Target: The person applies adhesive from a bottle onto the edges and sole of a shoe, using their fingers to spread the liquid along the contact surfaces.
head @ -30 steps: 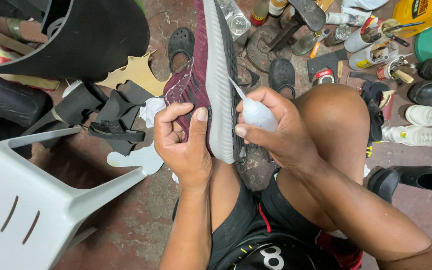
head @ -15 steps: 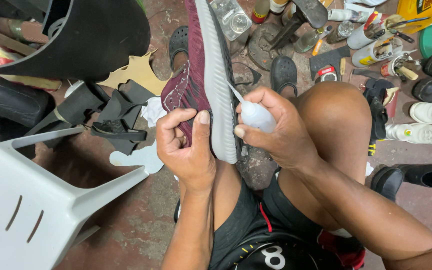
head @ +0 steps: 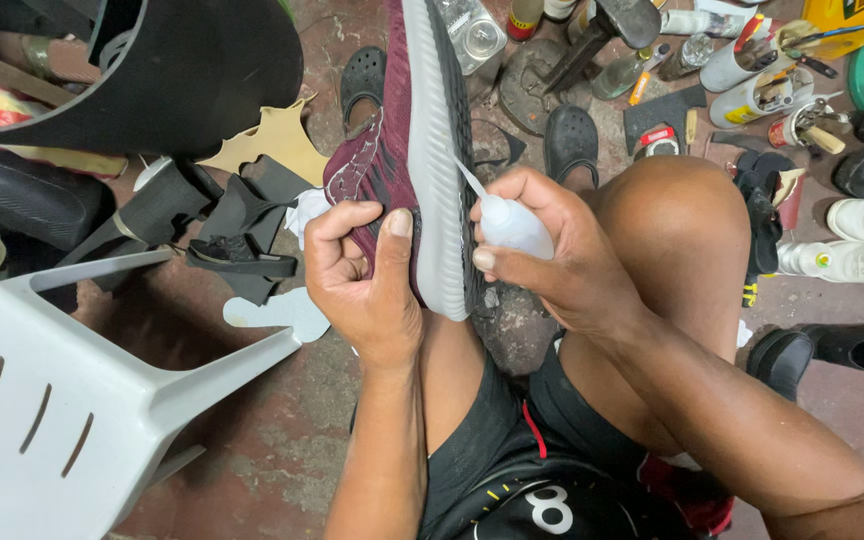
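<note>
The shoe [head: 392,170] is maroon with a ribbed grey sole; the squeeze bottle [head: 512,222] is white; the plastic chair [head: 62,390] is white too.

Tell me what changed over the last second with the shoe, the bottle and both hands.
Very little. The maroon shoe now reaches slightly further toward the top of the view. Nothing was picked up or let go: the left hand still grips the shoe's heel end, and the right hand still holds the small white squeeze bottle with its nozzle against the grey sole. The white plastic chair stayed put.
</note>
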